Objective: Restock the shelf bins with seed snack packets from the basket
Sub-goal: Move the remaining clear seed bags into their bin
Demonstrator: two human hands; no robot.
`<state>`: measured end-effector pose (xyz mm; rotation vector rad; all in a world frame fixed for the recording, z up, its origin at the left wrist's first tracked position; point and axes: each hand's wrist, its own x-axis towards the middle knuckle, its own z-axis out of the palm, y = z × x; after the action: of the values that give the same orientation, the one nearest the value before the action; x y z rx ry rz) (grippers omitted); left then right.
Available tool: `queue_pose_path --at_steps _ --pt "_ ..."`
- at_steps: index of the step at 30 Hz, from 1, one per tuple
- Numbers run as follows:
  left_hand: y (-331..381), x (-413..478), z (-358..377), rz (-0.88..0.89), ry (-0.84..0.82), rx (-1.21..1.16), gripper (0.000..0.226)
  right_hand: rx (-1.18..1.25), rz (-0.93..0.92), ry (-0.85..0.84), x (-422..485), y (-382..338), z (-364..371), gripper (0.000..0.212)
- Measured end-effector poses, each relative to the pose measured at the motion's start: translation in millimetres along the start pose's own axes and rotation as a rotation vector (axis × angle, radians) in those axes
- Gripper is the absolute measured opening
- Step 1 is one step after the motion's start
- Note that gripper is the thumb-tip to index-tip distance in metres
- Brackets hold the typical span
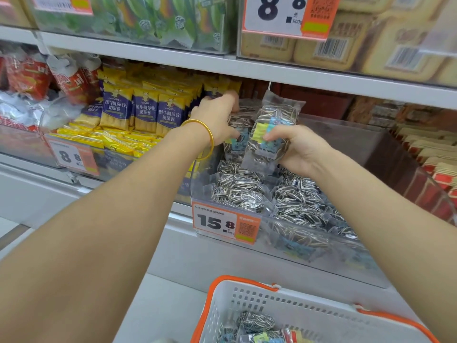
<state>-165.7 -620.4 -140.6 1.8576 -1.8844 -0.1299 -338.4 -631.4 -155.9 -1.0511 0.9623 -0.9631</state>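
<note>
Head view is looking down along both bare forearms at a white store shelf (173, 63) w/ several tiers. On the middle tier a clear plastic bin (321, 258) is sitting at the shelf's front edge. It is holding a pile of striped sunflower-seed pkts (237, 189), lying flat mostly along its front & left side. Lower down, nearest the person, a white basket (284, 308) w/ orange rim is showing, w/ a few more basket pkts (257, 323) lying in it. Left of the clear bin, yellow-and-purple snack pkts (146, 112) are standing in rows in the neighbouring bin. L hand (217, 117) is reaching into the clear bin's back-left corner, fingers curling over the top of an upright rear pkt (238, 122), thumb pressing on its front. R hand (301, 149) is gripping a front pkt (272, 125) by its lower part. It is holding the pkt upright above the pile, top leaning a bit right, just beside the rear pkt. An orange-and-white price tag (222, 222) reading 15.8 is hanging at the bin's front-left corner. A gold bangle (205, 134) is sitting on the L wrist.
</note>
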Motion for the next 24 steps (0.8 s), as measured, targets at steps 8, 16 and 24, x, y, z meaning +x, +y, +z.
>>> queue_pose_path --at_steps 8,16,24 --pt "5.7 9.5 -7.8 0.102 -0.126 0.108 0.05 -0.022 -0.088 0.104 -7.2 13.9 -14.8 0.067" --pt "23.8 9.1 -4.0 0.12 -0.116 0.332 0.049 0.03 -0.164 0.045 -13.5 20.8 -2.0 0.061" --pt "15.4 12.2 -9.0 0.089 -0.144 0.327 0.045 0.19 -0.213 0.022 -8.9 25.2 10.8 0.06"
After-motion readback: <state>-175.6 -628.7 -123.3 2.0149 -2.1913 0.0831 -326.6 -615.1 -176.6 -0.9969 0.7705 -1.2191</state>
